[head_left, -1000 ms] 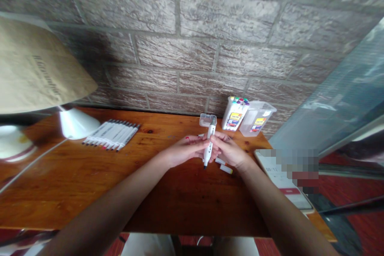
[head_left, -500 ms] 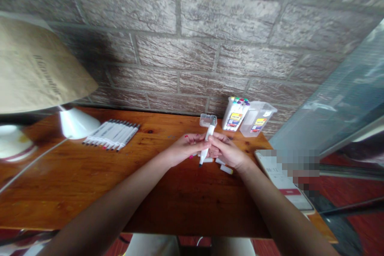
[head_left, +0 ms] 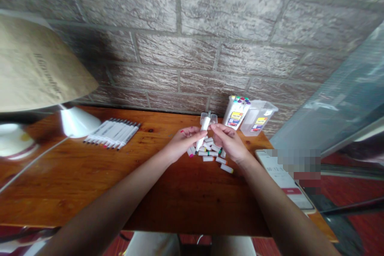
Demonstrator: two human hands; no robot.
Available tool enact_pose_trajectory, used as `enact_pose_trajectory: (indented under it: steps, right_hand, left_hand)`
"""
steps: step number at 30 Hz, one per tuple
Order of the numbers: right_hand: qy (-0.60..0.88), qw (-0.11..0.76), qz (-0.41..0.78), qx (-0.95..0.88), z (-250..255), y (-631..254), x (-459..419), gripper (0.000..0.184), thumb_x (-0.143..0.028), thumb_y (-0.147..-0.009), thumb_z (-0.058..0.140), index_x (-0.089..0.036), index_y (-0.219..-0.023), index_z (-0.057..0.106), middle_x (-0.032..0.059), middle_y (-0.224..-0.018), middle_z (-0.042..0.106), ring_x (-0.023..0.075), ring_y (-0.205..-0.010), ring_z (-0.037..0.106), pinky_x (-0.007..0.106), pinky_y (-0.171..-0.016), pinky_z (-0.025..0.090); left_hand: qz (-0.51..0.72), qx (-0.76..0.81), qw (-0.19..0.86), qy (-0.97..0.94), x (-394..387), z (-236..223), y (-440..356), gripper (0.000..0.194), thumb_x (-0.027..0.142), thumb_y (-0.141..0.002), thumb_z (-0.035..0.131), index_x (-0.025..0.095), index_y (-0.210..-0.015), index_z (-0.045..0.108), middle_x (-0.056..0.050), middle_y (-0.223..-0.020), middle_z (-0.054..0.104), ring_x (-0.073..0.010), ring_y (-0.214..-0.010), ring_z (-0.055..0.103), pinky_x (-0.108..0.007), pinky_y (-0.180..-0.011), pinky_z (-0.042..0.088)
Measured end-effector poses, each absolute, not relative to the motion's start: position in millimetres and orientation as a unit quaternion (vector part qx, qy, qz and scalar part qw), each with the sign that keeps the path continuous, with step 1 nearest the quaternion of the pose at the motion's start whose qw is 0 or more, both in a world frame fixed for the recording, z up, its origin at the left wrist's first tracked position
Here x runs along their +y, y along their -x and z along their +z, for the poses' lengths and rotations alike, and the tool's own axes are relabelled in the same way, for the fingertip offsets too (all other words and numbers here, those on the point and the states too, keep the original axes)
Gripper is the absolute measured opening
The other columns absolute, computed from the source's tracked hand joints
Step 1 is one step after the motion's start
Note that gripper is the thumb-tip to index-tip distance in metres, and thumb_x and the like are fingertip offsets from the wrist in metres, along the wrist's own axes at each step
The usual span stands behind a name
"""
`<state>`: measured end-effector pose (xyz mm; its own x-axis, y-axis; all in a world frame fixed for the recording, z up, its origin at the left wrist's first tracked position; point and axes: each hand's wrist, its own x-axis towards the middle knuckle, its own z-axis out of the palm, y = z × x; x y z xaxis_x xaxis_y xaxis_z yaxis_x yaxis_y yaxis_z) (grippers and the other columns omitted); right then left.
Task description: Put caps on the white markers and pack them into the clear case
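A white double-ended marker (head_left: pixel 203 129) is held at a slant in my left hand (head_left: pixel 186 142), thumb across its barrel. Its upper end is grey and thin, and its lower end is dark. To its right, close but apart from the barrel, is my right hand (head_left: pixel 228 142), its fingers bent and loosely parted, with nothing visible in them. Beneath both hands lies a loose pile of short white marker caps (head_left: pixel 227 168) with coloured ends, partly hidden by the fingers. Just behind the marker sits a small clear plastic tray (head_left: pixel 213 118).
A clear case of colour-tipped markers (head_left: pixel 236 114) stands beside an open clear container (head_left: pixel 258 118) against the brick wall. A row of white markers (head_left: pixel 112 134) lies left, near a lamp (head_left: pixel 75 122) and a white cup (head_left: pixel 13 142). A phone (head_left: pixel 288 184) rests at the table's right edge.
My right hand has let go of the marker and moved slightly right. The left hand has shifted left with the marker, uncovering more of the caps.
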<state>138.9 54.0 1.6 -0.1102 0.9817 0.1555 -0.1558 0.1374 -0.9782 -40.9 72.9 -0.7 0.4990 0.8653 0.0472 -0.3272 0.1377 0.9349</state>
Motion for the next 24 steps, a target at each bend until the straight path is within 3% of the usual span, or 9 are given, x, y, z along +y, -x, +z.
enact_pose_trajectory:
  steps: [6, 12, 20, 24]
  right_hand:
    - [0.541, 0.625, 0.345, -0.445, -0.5, -155.1, 68.6, 0.042, -0.057, -0.075, 0.071, -0.015, -0.079, 0.070, -0.0100, -0.045, 0.030, 0.0073, -0.044, 0.026, 0.023, -0.045, 0.025]
    - [0.523, 0.563, 0.246, -0.591, -6.7, -144.9, 63.2, 0.036, -0.049, -0.085, 0.062, -0.016, -0.077, 0.073, -0.0013, -0.062, 0.057, 0.0114, -0.058, 0.046, 0.025, -0.058, 0.036]
    - [0.521, 0.472, 0.216, -0.677, -17.0, -140.4, 60.0, 0.042, -0.051, -0.091, 0.057, -0.015, -0.071, 0.068, -0.0045, -0.054, 0.043, 0.0091, -0.051, 0.035, 0.024, -0.051, 0.028]
    - [0.516, 0.422, 0.218, -0.713, -16.7, -138.2, 56.9, 0.041, -0.049, -0.092, 0.056, -0.015, -0.074, 0.070, -0.0041, -0.054, 0.047, 0.0090, -0.051, 0.038, 0.023, -0.050, 0.028]
  left_hand:
    - [0.505, 0.315, 0.677, -0.433, 85.2, -7.3, 43.1, 0.043, 0.053, -0.065, 0.084, 0.014, -0.077, 0.067, 0.002, -0.068, 0.065, -0.0070, -0.060, 0.058, -0.018, -0.061, 0.046]
    - [0.602, 0.343, 0.580, -0.429, 87.8, -4.7, 42.8, 0.045, 0.056, -0.067, 0.081, 0.014, -0.071, 0.067, 0.002, -0.060, 0.061, -0.0056, -0.049, 0.049, -0.019, -0.048, 0.033]
    - [0.637, 0.339, 0.511, -0.468, 85.2, -0.2, 43.2, 0.042, 0.054, -0.074, 0.075, 0.014, -0.067, 0.064, 0.005, -0.049, 0.050, -0.0050, -0.043, 0.040, -0.021, -0.045, 0.027]
    - [0.631, 0.343, 0.502, -0.481, 84.8, -1.3, 44.3, 0.040, 0.052, -0.077, 0.073, 0.015, -0.066, 0.062, 0.005, -0.050, 0.050, -0.0051, -0.042, 0.041, -0.021, -0.045, 0.027]
